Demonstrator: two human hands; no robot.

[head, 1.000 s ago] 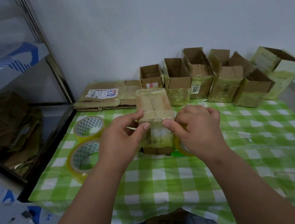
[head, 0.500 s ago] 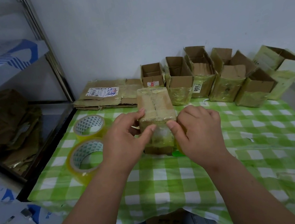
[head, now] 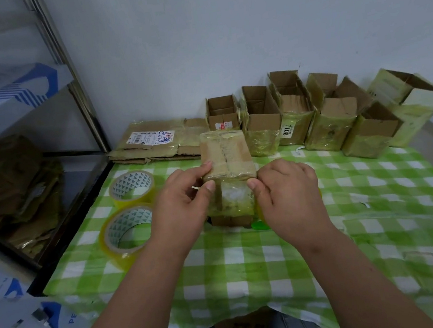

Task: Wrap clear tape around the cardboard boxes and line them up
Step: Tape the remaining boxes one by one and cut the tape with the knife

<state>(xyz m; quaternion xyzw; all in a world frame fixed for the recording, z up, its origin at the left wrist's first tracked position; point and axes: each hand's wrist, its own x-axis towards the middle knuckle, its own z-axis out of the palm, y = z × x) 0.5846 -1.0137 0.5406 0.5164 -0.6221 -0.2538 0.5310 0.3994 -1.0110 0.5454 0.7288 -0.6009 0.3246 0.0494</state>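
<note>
A closed cardboard box wrapped in clear tape stands upright mid-table on the green checked cloth. My left hand pinches its near left corner, index finger on top and thumb on the shiny taped front. My right hand has its thumb on the front right edge, with its fingers curled over a yellowish tape roll that is mostly hidden beneath it. Several open, tape-wrapped boxes stand in a row along the back wall.
Two more tape rolls lie left of my left hand. Flattened cardboard is stacked at the back left. A metal shelf holding cardboard stands off the table's left edge.
My thumbs have slid a little apart across the box's taped front face. The box stays in the same spot.
</note>
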